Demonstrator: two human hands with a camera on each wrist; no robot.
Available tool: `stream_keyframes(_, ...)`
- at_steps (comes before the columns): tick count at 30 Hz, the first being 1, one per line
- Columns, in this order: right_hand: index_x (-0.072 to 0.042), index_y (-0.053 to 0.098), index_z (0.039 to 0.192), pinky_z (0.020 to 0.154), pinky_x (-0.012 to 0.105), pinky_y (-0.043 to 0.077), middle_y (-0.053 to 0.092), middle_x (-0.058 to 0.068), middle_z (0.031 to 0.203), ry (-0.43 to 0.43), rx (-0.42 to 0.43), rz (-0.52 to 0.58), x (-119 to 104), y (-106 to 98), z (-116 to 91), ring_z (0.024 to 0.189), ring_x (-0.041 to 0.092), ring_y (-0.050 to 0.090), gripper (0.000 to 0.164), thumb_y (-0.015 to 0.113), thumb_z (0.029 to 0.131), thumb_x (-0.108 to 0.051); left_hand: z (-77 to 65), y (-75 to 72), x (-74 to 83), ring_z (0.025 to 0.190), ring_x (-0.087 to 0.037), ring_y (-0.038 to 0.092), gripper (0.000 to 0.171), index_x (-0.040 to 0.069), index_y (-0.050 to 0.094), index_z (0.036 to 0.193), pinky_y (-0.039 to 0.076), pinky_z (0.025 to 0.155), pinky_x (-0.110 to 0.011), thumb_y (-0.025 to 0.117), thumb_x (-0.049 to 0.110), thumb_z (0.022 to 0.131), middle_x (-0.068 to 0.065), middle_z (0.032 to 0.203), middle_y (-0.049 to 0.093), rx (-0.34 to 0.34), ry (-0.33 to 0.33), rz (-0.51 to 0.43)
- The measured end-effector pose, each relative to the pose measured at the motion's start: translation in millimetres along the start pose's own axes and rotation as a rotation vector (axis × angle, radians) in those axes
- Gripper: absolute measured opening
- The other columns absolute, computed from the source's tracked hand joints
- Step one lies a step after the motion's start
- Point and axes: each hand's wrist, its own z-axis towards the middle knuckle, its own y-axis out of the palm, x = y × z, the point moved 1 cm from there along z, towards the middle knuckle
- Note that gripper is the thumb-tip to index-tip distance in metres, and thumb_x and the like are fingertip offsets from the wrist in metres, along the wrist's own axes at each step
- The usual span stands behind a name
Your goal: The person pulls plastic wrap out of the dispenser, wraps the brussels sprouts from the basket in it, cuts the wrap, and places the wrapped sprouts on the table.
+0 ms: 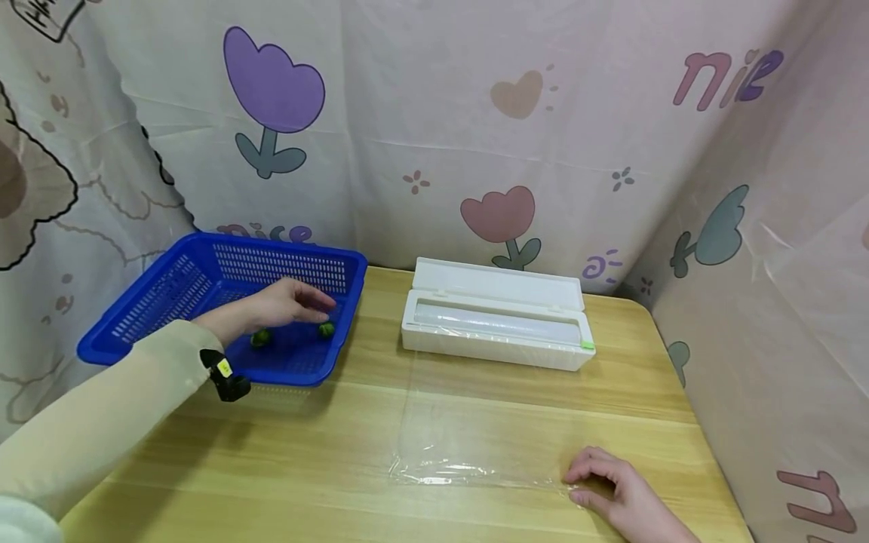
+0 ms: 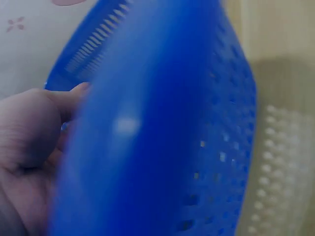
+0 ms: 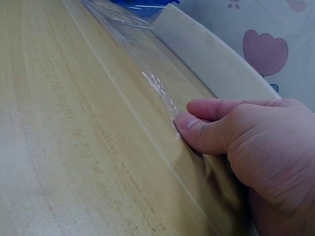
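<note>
In the head view my left hand (image 1: 288,302) is inside a blue plastic basket (image 1: 353,302), its fingers loosely bent and nothing visible in them. Just below its fingertips lies a small round green vegetable (image 1: 327,329); a second green vegetable (image 1: 261,338) sits under the wrist. The basket's wall (image 2: 138,123) hides most of that hand in the left wrist view. My right hand (image 1: 618,490) pinches the corner of a sheet of cling film (image 1: 475,452) between thumb and fingers. The film stretches over the table from a white dispenser box (image 1: 495,351) with a raised lid.
A wooden table (image 1: 326,467) carries everything. A printed curtain (image 1: 407,113) hangs behind and along both sides. The box's lid (image 1: 498,283) leans back near the curtain, and a green slider (image 1: 587,345) marks the box's right end.
</note>
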Motion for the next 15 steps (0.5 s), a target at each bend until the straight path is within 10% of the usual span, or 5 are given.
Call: stream_keyframes(15,-0.017,0.073,0.116,0.088,0.021,0.052,0.069,0.0,0.111,0.043,-0.008,-0.019,2.4,-1.8,-2.0,0.1,0.016,0.065,0.023,0.076,0.097,-0.006,5.4,9.0,-6.5,0.118,-0.032,0.065,0.035,-0.001,0.075,0.128,0.053,0.101,-0.051,0.081,0.01,0.095,-0.02,0.129,0.071,0.01,-0.006,0.141)
